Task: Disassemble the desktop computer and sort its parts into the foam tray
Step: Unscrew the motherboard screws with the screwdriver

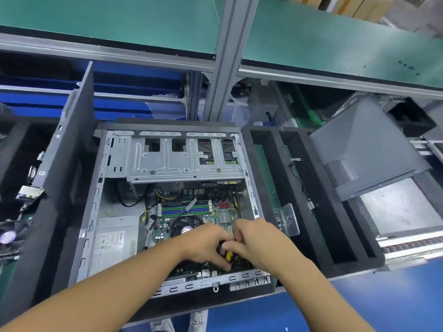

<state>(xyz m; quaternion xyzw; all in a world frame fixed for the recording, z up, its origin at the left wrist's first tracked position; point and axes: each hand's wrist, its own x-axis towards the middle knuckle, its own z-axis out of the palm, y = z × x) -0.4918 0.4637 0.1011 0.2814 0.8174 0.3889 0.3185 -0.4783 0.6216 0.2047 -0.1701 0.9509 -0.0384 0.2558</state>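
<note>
Pinching the small yellow part [229,255] takes both of your hands. Your left hand [206,243] and right hand [259,238] are close together, fingers curled on it, inside the open computer [167,152] by its near right corner. The computer lies in the middle of the tabletop [395,295]. I think the yellow part is light and stiff, so hold its body, not any wire. The green board [165,223] under it looks thin and easy to hurt.

Count: one computer, one fan [183,227], one gray power box [117,238], and one foam tray [354,265] just right of it. The tray holds one clear plastic piece [288,219] and one thin wire [299,178].
</note>
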